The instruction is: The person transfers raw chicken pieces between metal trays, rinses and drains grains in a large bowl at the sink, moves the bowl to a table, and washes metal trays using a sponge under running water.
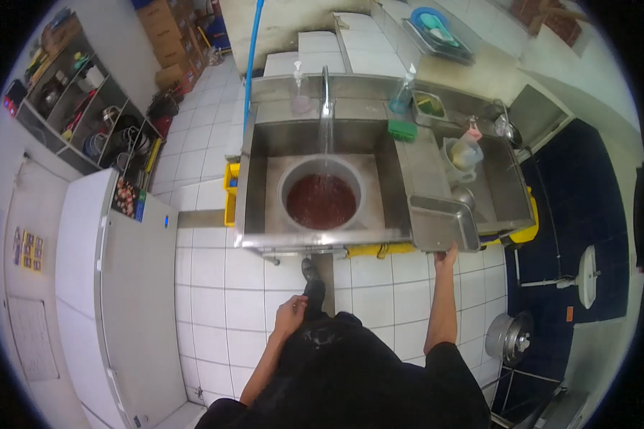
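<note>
My right hand (446, 256) grips the near edge of a rectangular metal pan (444, 220) at the front of the sink counter. The pan looks bare inside. In front of my body, above the floor, my left hand (291, 314) is loosely closed, with nothing visible in it. A large round metal pot (359, 187) sits in the left sink basin (268, 154). Water from the running faucet (327, 100) falls into the pot, which holds reddish-brown contents under water; what they are I cannot tell.
Behind the basin stand a clear pump bottle (300, 93) and a blue-liquid bottle (402, 93). A green sponge (402, 130) lies on the counter. The right basin holds a plastic pitcher (462, 159). A white freezer (132, 286) is at left; a large pot (504, 336) is at right.
</note>
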The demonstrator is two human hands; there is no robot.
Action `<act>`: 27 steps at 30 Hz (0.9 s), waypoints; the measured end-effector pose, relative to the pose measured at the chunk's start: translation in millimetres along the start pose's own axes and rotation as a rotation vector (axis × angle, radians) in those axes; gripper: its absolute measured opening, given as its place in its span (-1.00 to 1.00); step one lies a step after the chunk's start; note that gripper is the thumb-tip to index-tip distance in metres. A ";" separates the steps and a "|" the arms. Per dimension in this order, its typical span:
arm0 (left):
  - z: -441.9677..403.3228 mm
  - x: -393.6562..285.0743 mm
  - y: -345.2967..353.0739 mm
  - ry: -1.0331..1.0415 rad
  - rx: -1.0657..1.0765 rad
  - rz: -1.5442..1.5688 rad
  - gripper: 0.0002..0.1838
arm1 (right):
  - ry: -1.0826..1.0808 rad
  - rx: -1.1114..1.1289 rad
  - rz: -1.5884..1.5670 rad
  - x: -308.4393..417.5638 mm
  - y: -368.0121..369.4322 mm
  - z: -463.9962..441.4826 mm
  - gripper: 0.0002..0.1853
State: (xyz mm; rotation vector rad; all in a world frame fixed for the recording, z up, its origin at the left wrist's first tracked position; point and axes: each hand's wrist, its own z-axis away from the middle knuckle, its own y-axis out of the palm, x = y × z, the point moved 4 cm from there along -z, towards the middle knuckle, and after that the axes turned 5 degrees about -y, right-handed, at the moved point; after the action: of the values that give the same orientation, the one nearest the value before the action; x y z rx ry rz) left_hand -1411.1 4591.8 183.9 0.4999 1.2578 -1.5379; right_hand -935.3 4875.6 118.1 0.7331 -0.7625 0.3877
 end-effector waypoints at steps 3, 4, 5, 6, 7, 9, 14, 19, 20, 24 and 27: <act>-107.2 -44.9 -16.0 0.033 -0.013 -0.078 -0.76 | -0.062 0.020 0.067 -2.6 33.3 -31.8 -0.37; -150.0 -58.2 -19.6 0.079 -0.042 -0.096 -0.76 | -0.126 -0.010 0.161 1.1 36.9 -51.6 -0.33; -187.0 -65.8 -23.2 0.112 -0.058 -0.123 -0.76 | -0.177 -0.054 0.264 2.0 28.5 -62.7 -0.30; -219.5 -69.0 -25.2 0.145 -0.067 -0.155 -0.76 | -0.154 -0.097 0.284 0.1 15.2 -71.0 -0.30; -256.8 -70.0 -22.9 0.110 -0.008 -0.178 -0.76 | -0.183 -0.114 0.399 2.9 9.3 -84.2 -0.29; -324.8 -47.3 -5.6 0.025 0.076 -0.216 -0.74 | -0.156 -0.314 0.574 9.6 27.0 -84.4 -0.30; -438.8 40.0 31.9 -0.249 0.102 -0.398 -0.71 | -0.402 -0.355 0.822 27.5 18.2 -77.5 -0.38; -468.1 35.6 47.6 -0.309 0.164 -0.595 -0.70 | -0.952 -0.125 1.176 6.7 192.8 -18.4 -0.68; -470.4 38.7 53.4 -0.275 0.205 -0.696 -0.70 | -0.770 0.142 1.036 -17.3 240.0 -22.3 -0.74; -503.2 -4.4 76.9 -0.082 0.537 -0.827 -0.64 | -0.641 0.964 1.017 -132.9 444.9 -48.8 -0.65; -539.5 -34.6 104.3 0.475 0.461 -0.730 -0.60 | -0.901 1.195 1.013 -212.9 549.5 -85.6 -0.45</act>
State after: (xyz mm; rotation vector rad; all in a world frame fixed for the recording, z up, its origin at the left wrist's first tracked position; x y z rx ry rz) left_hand -1455.7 5096.6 -31.2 0.7867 1.5420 -2.4582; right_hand -1345.6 5304.2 168.1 1.6566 -1.7887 1.5714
